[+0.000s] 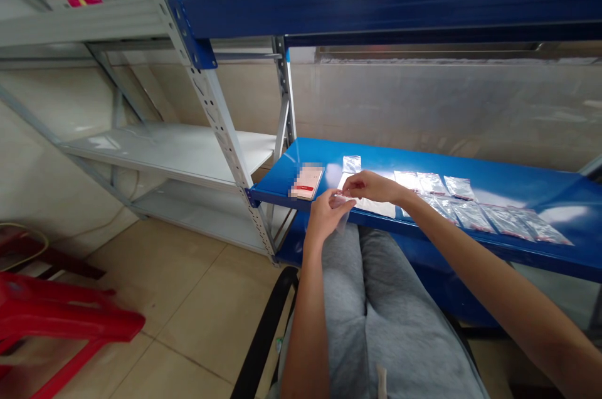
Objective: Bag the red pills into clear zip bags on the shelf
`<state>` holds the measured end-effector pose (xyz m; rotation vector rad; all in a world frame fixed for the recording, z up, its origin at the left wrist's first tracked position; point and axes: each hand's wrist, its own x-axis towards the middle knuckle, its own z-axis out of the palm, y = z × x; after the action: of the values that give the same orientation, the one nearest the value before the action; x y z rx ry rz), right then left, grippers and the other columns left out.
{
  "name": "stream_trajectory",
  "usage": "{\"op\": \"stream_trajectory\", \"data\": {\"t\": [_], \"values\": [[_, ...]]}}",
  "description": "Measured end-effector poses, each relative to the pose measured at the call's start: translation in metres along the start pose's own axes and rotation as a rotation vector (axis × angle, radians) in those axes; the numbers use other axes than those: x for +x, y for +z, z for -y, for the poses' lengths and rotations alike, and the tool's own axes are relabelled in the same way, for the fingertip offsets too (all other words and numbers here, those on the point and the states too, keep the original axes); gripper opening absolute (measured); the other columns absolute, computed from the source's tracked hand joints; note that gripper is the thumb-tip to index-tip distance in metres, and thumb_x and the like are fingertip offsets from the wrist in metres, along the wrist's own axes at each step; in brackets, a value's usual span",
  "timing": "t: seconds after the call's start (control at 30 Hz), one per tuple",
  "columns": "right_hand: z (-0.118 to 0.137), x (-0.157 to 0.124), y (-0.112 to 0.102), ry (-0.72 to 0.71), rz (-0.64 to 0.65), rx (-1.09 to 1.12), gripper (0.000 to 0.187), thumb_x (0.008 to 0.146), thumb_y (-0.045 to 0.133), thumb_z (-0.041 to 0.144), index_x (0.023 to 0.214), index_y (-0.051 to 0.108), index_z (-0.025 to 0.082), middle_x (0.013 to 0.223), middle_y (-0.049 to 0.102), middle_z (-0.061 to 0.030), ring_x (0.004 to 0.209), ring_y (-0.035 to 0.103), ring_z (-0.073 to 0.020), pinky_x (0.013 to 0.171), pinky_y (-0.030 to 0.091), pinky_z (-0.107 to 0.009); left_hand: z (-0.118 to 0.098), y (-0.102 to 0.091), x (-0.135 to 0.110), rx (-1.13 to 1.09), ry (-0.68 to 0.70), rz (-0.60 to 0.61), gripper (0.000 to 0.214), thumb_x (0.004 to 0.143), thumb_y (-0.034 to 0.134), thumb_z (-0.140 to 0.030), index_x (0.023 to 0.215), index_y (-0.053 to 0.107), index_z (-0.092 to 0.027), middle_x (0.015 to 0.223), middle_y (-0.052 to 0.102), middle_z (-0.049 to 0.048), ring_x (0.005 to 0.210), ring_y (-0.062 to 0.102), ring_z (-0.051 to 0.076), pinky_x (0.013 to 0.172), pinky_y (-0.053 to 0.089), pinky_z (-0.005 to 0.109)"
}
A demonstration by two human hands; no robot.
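Over the front edge of the blue shelf (329, 148), my left hand (323, 216) is closed around a small clear plastic bag (342, 223), whose lower end hangs above my lap. My right hand (369, 187) is pinched at the upper end of the bag, close to the left fingertips. Whether the right fingers hold the bag's edge or something small is hidden. A white sheet (383, 207) lies under my right hand. Just behind it is a flat clear packet (352, 164).
Several flat clear packets (470, 216) with reddish edges lie to the right on the shelf. A partly blurred booklet (309, 181) lies left. Above runs a thick blue beam (376, 7); a perforated metal post (216, 110) stands left. A red plastic stool (66, 317) is on the floor.
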<state>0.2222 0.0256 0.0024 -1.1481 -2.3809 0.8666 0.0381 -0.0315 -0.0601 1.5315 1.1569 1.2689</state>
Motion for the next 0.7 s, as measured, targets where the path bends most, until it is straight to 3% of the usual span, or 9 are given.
{"op": "stream_trajectory", "data": {"t": [0.07,0.17,0.37,0.7], "values": [[-0.004,0.000,-0.001,0.008,-0.012,-0.005,0.023,0.086,0.059,0.030,0.093,0.075,0.015,0.072,0.068,-0.0027,0.063,0.056,-0.0130,0.057,0.040,-0.023,-0.002,-0.001,-0.001,-0.001,-0.016,0.009,0.042,0.077,0.084,-0.039,0.110,0.071,-0.016,0.100,0.076,0.0109,0.093,0.073,0.024,0.080,0.059,0.031],[-0.016,0.000,-0.004,0.076,-0.127,-0.039,0.019,0.088,0.059,0.024,0.095,0.074,0.015,0.077,0.072,-0.0048,0.065,0.062,-0.0138,0.061,0.044,-0.023,-0.003,-0.003,-0.002,-0.003,-0.057,0.027,0.045,0.079,0.081,-0.041,0.114,0.069,-0.016,0.101,0.075,0.0106,0.090,0.073,0.022,0.075,0.059,0.030],[-0.049,0.006,0.000,0.277,-0.374,-0.361,0.019,0.091,0.060,0.016,0.098,0.077,0.016,0.094,0.078,-0.0089,0.078,0.067,-0.0182,0.067,0.043,-0.025,0.001,-0.006,-0.001,0.030,-0.049,-0.007,0.043,0.079,0.080,-0.041,0.111,0.070,-0.016,0.102,0.075,0.0108,0.094,0.072,0.023,0.071,0.059,0.027],[-0.069,0.017,0.021,0.347,-0.415,-0.546,0.024,0.098,0.054,0.019,0.106,0.076,0.017,0.109,0.075,-0.0116,0.097,0.067,-0.0222,0.075,0.043,-0.027,-0.002,-0.005,-0.001,0.015,-0.086,0.009,0.045,0.079,0.078,-0.043,0.114,0.069,-0.016,0.104,0.075,0.0114,0.090,0.072,0.023,0.059,0.057,0.023]]}}
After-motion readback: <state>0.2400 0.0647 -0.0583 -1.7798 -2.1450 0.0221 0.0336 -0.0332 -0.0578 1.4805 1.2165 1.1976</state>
